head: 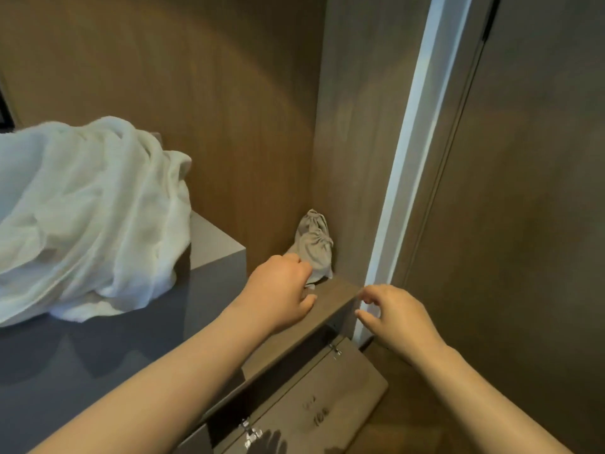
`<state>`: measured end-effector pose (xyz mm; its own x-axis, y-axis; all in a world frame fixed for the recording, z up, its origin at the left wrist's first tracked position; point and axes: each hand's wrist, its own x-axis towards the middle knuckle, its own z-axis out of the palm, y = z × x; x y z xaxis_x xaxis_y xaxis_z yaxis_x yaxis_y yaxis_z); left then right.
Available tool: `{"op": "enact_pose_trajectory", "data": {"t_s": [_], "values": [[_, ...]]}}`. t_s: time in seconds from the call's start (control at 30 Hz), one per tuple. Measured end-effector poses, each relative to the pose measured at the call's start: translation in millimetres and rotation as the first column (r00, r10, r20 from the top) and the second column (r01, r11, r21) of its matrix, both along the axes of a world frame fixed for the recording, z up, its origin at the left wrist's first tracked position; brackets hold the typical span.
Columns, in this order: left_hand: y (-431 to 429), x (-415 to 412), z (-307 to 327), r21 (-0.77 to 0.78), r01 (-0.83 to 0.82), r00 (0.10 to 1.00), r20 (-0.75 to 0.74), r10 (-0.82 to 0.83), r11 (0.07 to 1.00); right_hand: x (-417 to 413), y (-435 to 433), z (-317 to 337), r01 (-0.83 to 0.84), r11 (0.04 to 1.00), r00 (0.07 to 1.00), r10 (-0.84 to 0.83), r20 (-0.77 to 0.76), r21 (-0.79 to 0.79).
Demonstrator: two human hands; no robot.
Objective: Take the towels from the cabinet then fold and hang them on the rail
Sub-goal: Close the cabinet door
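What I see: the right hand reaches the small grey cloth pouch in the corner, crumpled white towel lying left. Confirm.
Wrong hand. The head view shows the left hand at the small grey cloth pouch; the right hand hovers apart.

Head camera, looking forward-down, close over wooden shelf (327, 299) corner

You face built-in wardrobe niche, home or hotel bedroom by look: wood-veneer wall panels (229, 126), grey shelf block (216, 244), crumpled white towels (82, 208) heaped on it, small drawstring pouch (314, 244) in corner, hinged cabinet door (311, 404) open below you.
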<state>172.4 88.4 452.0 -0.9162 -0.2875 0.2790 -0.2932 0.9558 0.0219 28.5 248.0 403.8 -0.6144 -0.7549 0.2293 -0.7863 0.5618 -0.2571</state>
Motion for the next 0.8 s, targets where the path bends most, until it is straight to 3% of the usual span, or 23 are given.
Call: {"op": "enact_pose_trajectory", "data": {"t_s": [0.43,0.8], "values": [[13.4,-127.9,-157.9,0.221,0.093,0.944,0.291,-0.156,0.971,-96.1,45.5,-152.9,0.102,0.972,0.965,-0.149,0.218,0.213],[-4.1,-187.2,-334.7,0.371,-0.012,0.878,0.449,-0.167,0.929,-148.5,33.4,-324.9,0.094,0.931,0.836,-0.267,0.480,0.353]]}}
